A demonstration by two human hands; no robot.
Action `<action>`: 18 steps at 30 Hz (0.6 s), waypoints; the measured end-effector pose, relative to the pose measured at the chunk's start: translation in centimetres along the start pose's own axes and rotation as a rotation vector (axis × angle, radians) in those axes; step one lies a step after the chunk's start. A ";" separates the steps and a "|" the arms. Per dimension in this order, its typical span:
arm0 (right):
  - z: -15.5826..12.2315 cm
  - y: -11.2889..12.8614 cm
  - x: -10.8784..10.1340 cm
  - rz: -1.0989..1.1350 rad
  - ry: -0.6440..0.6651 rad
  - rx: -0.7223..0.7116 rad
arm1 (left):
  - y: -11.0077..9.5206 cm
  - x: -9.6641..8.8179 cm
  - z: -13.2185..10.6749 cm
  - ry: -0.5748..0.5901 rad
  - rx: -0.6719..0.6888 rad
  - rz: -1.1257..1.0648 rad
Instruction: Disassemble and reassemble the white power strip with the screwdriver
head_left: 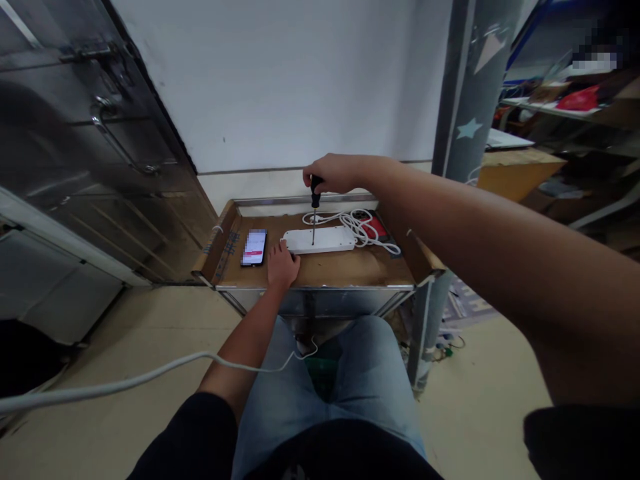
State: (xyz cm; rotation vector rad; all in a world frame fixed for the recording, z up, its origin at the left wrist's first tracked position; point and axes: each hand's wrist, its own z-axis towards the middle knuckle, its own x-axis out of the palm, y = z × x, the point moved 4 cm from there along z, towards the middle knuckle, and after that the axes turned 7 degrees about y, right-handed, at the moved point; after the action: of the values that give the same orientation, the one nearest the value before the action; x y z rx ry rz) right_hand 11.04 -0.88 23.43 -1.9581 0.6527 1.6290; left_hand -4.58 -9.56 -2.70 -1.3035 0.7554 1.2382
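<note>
Right hand (330,175) wrapped round black-handled screwdriver (315,199), tip down on white power strip (330,239), mid-frame. Left hand (283,265) at strip's left end, can't tell if really gripping. Imo: screwdriver tilts, tip could skate toward left hand; weak hold, strip could twist.

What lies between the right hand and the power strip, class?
In the head view: a screwdriver, gripped by the right hand, its shaft reaching to the power strip.
</note>
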 end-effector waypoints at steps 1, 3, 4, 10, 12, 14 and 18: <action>0.0 -0.1 0.0 0.000 -0.002 -0.001 | 0.0 0.0 0.0 0.000 0.000 0.000; 0.1 -0.2 0.1 -0.002 -0.005 -0.005 | 0.0 0.0 0.0 0.000 0.002 0.000; 0.1 -0.1 0.1 -0.004 -0.004 -0.007 | 0.0 0.0 0.0 0.000 0.003 0.000; 0.0 1.0 0.1 -0.008 -0.007 -0.026 | 0.0 -0.1 -0.1 -0.009 0.000 0.005; 0.0 1.5 0.0 -0.002 -0.018 -0.036 | 0.0 -0.1 -0.1 -0.010 0.000 0.008; 0.0 1.8 0.1 0.005 -0.025 -0.043 | 0.0 -0.1 -0.1 -0.008 -0.001 0.011; 0.3 1.6 0.5 0.018 -0.055 -0.033 | -0.1 0.0 -0.2 -0.001 -0.001 0.009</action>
State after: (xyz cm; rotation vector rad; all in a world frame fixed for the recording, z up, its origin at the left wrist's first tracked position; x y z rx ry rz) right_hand 9.86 -1.95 22.80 -1.9287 0.6281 1.7080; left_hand -4.46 -9.69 -2.73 -1.3018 0.7609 1.2459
